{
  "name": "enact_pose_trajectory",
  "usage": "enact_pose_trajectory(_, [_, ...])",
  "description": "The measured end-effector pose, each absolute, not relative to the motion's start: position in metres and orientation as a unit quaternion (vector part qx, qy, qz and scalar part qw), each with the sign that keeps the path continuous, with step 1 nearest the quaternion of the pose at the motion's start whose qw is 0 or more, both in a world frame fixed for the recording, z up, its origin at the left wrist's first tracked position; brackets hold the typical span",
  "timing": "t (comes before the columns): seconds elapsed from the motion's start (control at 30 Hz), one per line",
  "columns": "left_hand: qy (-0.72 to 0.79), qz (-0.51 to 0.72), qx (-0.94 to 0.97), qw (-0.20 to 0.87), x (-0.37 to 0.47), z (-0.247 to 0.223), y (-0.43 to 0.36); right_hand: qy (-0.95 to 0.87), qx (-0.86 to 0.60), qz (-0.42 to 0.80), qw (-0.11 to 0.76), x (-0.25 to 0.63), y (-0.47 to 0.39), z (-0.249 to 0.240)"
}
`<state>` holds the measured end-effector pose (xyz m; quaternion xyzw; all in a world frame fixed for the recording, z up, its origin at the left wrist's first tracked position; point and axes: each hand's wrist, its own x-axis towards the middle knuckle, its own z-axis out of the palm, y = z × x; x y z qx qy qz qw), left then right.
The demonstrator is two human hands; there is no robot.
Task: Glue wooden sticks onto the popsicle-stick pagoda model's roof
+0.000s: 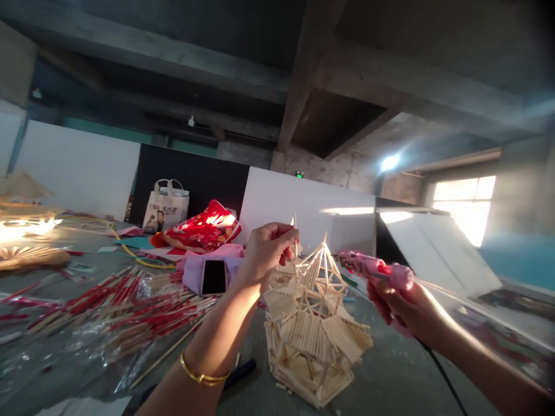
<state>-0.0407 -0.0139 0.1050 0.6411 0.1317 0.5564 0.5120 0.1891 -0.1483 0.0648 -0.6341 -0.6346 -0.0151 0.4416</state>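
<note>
My left hand (271,251) pinches a short thin wooden stick (295,236) upright between thumb and fingers, just left of a model pavilion's peak. The model pavilion (318,329) is built of pale wooden sticks, with slatted lower roofs and an open frame of sticks rising to a point. To its right, my right hand (401,297) is wrapped round a pink hot glue gun (390,271). Its nozzle end points left toward the upper frame, and a clear glue stick (437,287) sticks out behind. A black cord (442,370) hangs below that hand.
Bundles of red and plain sticks (125,306) in clear plastic lie on the left. Behind them are a phone (214,277) on purple cloth, a red patterned bag (202,228) and a white carrier bag (167,205). A lit wooden model (26,216) stands far left.
</note>
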Motion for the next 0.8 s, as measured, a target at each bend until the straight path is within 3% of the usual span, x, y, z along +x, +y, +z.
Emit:
enact_pose_trajectory(0.13, [0.127,0.554,0.664,0.486,-0.044,0.104,-0.011,-0.636,-0.618,0.085,0.454,0.191,-0.140,0.067])
enact_pose_trajectory(0.8, [0.138,0.548,0.672,0.479,-0.040,0.102,-0.008,-0.632,-0.634,0.045,0.443,0.190,-0.126,0.066])
